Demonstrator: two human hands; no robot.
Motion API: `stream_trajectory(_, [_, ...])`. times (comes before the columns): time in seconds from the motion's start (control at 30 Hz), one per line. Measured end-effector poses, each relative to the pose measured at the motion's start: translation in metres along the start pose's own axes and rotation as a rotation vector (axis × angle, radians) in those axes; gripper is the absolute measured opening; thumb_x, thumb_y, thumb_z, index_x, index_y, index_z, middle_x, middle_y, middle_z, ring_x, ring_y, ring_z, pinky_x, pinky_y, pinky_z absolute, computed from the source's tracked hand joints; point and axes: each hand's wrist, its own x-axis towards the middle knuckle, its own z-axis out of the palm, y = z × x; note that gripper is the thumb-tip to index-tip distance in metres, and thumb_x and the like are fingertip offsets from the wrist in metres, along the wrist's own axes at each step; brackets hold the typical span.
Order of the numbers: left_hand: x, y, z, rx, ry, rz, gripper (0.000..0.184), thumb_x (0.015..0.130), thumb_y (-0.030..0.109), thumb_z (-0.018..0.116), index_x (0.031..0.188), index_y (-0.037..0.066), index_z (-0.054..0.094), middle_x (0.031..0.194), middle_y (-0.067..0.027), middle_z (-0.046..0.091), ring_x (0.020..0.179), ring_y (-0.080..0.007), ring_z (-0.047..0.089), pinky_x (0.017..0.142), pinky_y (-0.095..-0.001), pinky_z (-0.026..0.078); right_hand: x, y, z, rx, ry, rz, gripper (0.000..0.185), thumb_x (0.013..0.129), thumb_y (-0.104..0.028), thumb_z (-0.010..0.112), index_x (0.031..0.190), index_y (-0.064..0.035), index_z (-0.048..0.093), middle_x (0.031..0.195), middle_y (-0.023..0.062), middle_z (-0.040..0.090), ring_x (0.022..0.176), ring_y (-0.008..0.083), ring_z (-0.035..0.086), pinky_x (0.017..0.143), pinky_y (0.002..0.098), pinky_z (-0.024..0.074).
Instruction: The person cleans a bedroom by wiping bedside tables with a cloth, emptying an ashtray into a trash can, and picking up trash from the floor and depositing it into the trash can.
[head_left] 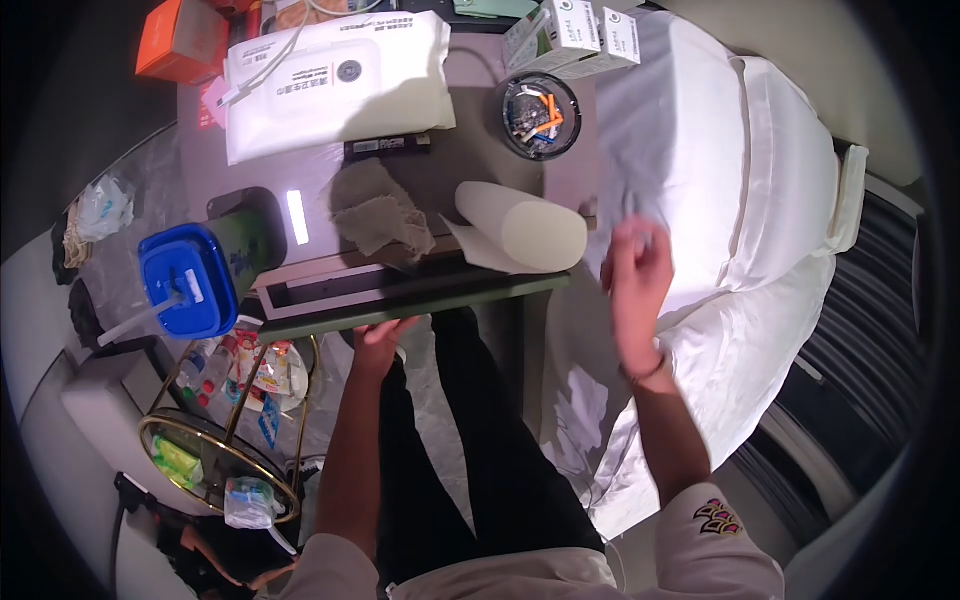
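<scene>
My left hand (385, 335) is at the lower edge of the green drawer front (430, 306), touching it with fingers spread. The drawer stands partly pulled out. Beside the white bed, my right hand (638, 265) is raised with its fingers curled together; motion blur and a pale spot at the fingertips hide what they may hold. Just left of it, a white paper roll (545, 238) lies on the tabletop (460, 80) near the drawer. A crumpled greyish-brown cloth or tissue (380, 212) lies left of the roll.
Behind are a wipes pack (340, 85), an ashtray with butts (541, 115), white-green boxes (570, 40) and an orange box (182, 40). A blue-lidded container (190, 280) stands left. Below it is a gold-rimmed cart (225, 440); part of another arm (215, 560) shows bottom left.
</scene>
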Motion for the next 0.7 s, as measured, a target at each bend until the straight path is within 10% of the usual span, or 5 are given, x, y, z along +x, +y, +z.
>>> stream_trajectory(0.23, [-0.002, 0.005, 0.02, 0.127, 0.192, -0.057, 0.032, 0.085, 0.008, 0.063, 0.117, 0.008, 0.057, 0.113, -0.009, 0.062, 0.107, -0.0273, 0.06, 0.091, -0.0467, 0.052, 0.105, -0.041, 0.039, -0.292, -0.45, 0.236, 0.033, 0.089, -0.023, 0.059, 0.106, 0.0048, 0.051, 0.068, 0.0093, 0.062, 0.045, 0.0137, 0.058, 0.039, 0.0248, 0.0463])
stream_trajectory(0.7, [-0.001, 0.009, 0.014, 0.05, 0.273, -0.099, 0.036, 0.081, -0.003, 0.062, 0.116, 0.005, 0.058, 0.116, -0.0105, 0.06, 0.105, -0.0277, 0.061, 0.087, -0.0444, 0.055, 0.106, -0.032, 0.032, -0.111, -0.344, 0.238, 0.018, 0.086, -0.01, 0.057, 0.085, 0.0076, 0.051, 0.062, 0.0133, 0.06, 0.048, 0.0182, 0.062, 0.043, 0.0282, 0.0519])
